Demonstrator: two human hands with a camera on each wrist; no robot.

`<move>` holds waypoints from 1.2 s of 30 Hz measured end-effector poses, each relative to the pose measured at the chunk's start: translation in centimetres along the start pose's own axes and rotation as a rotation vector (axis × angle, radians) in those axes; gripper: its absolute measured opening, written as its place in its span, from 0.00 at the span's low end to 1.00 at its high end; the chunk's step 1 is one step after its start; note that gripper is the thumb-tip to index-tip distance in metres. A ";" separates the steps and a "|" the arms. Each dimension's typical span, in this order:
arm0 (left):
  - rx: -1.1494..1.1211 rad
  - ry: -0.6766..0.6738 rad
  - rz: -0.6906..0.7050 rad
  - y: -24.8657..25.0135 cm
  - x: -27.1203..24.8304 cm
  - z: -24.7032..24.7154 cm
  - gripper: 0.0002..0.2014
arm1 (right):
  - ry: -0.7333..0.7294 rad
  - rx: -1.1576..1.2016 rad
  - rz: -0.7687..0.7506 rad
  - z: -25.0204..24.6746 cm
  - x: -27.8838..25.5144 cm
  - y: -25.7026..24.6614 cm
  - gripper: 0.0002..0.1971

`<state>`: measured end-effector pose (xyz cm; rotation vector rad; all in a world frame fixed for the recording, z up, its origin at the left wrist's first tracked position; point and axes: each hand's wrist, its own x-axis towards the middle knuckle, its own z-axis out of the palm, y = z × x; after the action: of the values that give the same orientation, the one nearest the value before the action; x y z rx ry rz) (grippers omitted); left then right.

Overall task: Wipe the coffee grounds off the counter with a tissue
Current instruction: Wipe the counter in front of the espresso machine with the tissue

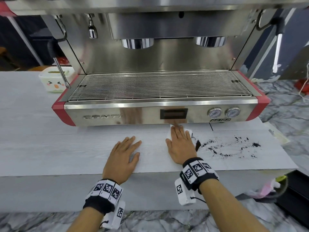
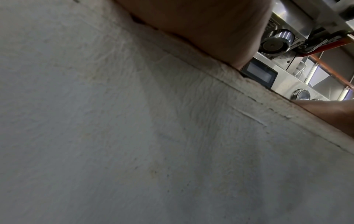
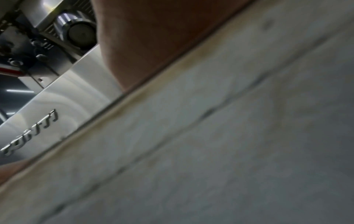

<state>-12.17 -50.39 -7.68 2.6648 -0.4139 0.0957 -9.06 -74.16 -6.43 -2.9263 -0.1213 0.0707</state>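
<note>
Dark coffee grounds [image 1: 227, 147] lie scattered on the pale counter [image 1: 50, 144], right of centre, in a loose ring with a thicker clump [image 1: 198, 144] at its left end. My right hand [image 1: 179, 144] lies flat with straight fingers on a white tissue [image 1: 188, 131], whose edges show past the fingers. The hand sits just left of the clump. My left hand [image 1: 125, 154] rests flat and open on the bare counter, further left. Both wrist views show mostly counter surface and the heel of each hand.
A steel espresso machine [image 1: 158, 113] with red corners stands right behind the hands; its front panel is close to my right fingertips. A white cup with a face [image 1: 55, 81] sits back left. A black bin [image 1: 294, 198] with rubbish is at the lower right.
</note>
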 end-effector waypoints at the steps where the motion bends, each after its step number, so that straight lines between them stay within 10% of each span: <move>1: -0.002 0.001 0.000 -0.1 0.0 0.0 0.26 | 0.006 0.002 0.022 -0.2 -0.1 0.6 0.30; 36: 0.008 -0.003 0.004 0.0 0.0 0.1 0.29 | -0.013 0.047 -0.025 -1.2 -6.5 2.9 0.38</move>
<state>-12.19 -50.46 -7.75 2.6726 -0.4201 0.0950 -15.20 -77.80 -5.63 -2.8775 -0.1561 0.0874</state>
